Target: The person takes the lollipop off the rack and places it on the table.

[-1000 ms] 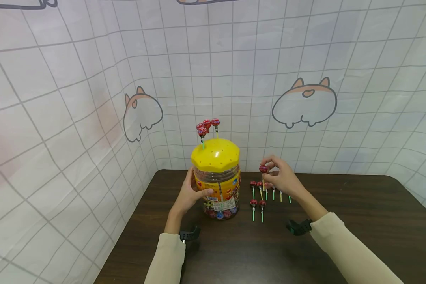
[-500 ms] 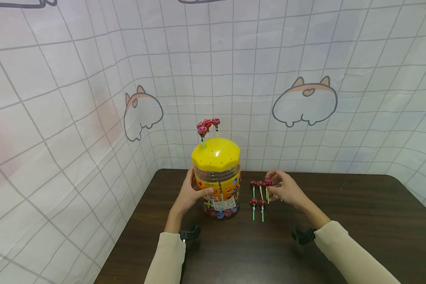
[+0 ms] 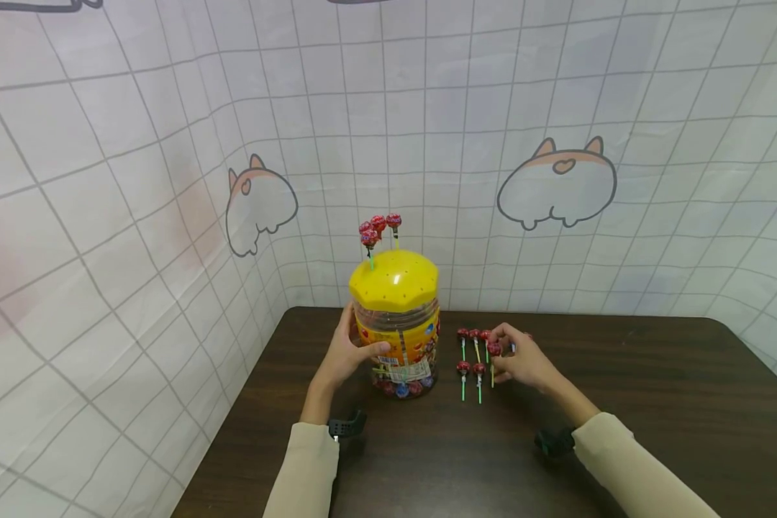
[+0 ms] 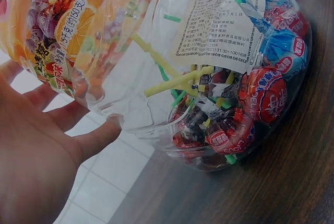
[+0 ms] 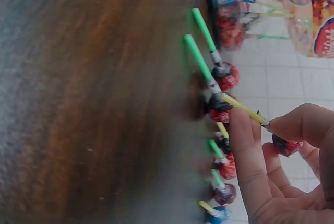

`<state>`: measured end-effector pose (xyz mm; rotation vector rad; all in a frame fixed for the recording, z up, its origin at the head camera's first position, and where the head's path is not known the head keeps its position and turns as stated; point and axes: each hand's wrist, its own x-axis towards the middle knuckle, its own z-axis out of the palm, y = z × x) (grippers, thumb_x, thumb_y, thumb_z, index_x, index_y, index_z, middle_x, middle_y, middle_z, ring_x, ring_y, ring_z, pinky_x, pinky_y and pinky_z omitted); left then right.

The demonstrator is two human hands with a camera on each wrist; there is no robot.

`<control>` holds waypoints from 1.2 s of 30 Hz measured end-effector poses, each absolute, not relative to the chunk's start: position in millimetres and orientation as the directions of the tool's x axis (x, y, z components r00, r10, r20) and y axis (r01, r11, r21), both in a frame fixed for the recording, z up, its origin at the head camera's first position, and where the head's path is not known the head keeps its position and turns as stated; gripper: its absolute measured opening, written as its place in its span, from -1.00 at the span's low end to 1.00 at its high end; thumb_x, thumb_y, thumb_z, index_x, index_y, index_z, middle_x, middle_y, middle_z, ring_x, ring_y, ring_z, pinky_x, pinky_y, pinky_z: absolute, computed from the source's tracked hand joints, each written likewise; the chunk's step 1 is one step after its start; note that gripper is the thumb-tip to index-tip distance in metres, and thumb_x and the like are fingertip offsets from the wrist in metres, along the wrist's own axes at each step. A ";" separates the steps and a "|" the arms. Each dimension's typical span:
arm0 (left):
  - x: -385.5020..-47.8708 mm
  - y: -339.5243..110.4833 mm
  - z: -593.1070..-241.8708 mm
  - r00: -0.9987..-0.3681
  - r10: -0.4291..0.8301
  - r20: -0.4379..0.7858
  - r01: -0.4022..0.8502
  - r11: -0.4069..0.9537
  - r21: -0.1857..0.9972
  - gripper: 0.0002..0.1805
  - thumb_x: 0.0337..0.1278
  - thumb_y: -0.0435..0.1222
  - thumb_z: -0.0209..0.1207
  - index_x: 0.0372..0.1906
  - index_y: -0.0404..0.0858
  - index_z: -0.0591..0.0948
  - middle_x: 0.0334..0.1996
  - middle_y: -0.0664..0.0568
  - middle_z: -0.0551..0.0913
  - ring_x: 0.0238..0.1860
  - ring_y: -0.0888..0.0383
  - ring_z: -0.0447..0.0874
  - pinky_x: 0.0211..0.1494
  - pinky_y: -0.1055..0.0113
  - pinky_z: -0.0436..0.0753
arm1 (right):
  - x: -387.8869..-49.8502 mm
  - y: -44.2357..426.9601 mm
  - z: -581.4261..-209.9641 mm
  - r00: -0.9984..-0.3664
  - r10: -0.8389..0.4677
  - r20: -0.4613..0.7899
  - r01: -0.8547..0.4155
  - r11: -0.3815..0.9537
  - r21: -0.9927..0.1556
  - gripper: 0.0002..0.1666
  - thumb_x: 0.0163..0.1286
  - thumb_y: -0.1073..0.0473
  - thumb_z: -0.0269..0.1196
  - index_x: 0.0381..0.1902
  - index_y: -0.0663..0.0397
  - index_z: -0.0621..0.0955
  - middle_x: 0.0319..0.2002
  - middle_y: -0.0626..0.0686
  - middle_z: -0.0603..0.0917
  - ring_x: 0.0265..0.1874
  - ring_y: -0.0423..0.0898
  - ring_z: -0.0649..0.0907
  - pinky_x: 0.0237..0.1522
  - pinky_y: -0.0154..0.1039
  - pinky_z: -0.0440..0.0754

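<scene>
A clear jar with a yellow lid [image 3: 395, 282] stands upright on the table, several lollipops [image 3: 378, 224] stuck upright in its lid. My left hand [image 3: 350, 356] holds the jar's left side, thumb across the front; lollipops [image 4: 265, 94] lie inside the jar in the left wrist view. My right hand [image 3: 523, 360] pinches a red lollipop [image 3: 494, 349] with a yellow stick, just right of two lollipops in the front row [image 3: 478, 369]. In the right wrist view the thumb and fingers of my right hand [image 5: 284, 166] hold it near its head, over the others.
Behind the front pair lies a back row of lollipops [image 3: 474, 334], partly hidden by my right hand. The dark wooden table [image 3: 427, 460] meets a white gridded curtain [image 3: 460, 180] at the back and left.
My right hand has come down and toward the front of the table with the lollipop, from above the back row to beside the front pair. The left hand and jar have stayed put.
</scene>
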<state>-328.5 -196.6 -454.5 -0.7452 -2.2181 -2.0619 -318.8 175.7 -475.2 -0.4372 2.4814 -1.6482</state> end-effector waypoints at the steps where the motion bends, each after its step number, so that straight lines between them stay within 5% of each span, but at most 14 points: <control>1: -328.5 -196.5 -454.4 -0.886 0.324 0.331 0.354 0.013 0.935 0.03 0.16 -0.19 0.46 0.58 0.24 0.06 0.40 -0.01 0.40 0.35 -0.16 0.47 0.29 -0.04 0.65 | -318.7 176.0 -476.7 -0.948 -0.314 0.046 -0.165 0.363 -0.917 -0.63 0.39 0.50 0.17 0.10 0.24 0.40 -0.18 0.23 0.37 -0.45 0.02 0.72 -0.31 0.01 0.82; 23: -330.9 -195.5 -454.4 -0.873 0.333 0.357 0.373 -0.017 0.928 0.02 0.14 -0.23 0.47 0.57 0.19 0.09 0.39 -0.02 0.41 0.33 -0.04 0.51 0.35 -0.04 0.60 | -325.4 179.1 -489.6 -0.949 -0.314 -0.007 -0.129 0.410 -0.903 -0.64 0.36 0.47 0.27 0.05 0.21 0.46 -0.13 0.27 0.48 -0.34 0.00 0.73 -0.35 -0.04 0.81; 30: -331.3 -196.1 -455.8 -0.869 0.337 0.361 0.377 -0.019 0.926 0.00 0.15 -0.26 0.46 0.56 0.18 0.10 0.36 -0.04 0.42 0.27 -0.04 0.55 0.18 0.06 0.71 | -325.7 180.6 -491.8 -0.957 -0.289 -0.013 -0.132 0.475 -0.870 -0.64 0.34 0.45 0.32 0.05 0.20 0.51 -0.16 0.24 0.50 -0.40 -0.03 0.72 -0.39 -0.10 0.80; 36: -332.0 -195.8 -456.2 -0.864 0.342 0.368 0.383 -0.026 0.923 0.00 0.16 -0.28 0.45 0.56 0.17 0.10 0.36 -0.03 0.43 0.28 -0.02 0.55 0.26 0.02 0.67 | -326.6 182.5 -494.4 -0.959 -0.284 -0.008 -0.146 0.517 -0.844 -0.66 0.34 0.43 0.34 0.03 0.16 0.54 -0.20 0.20 0.53 -0.50 -0.04 0.69 -0.42 -0.14 0.78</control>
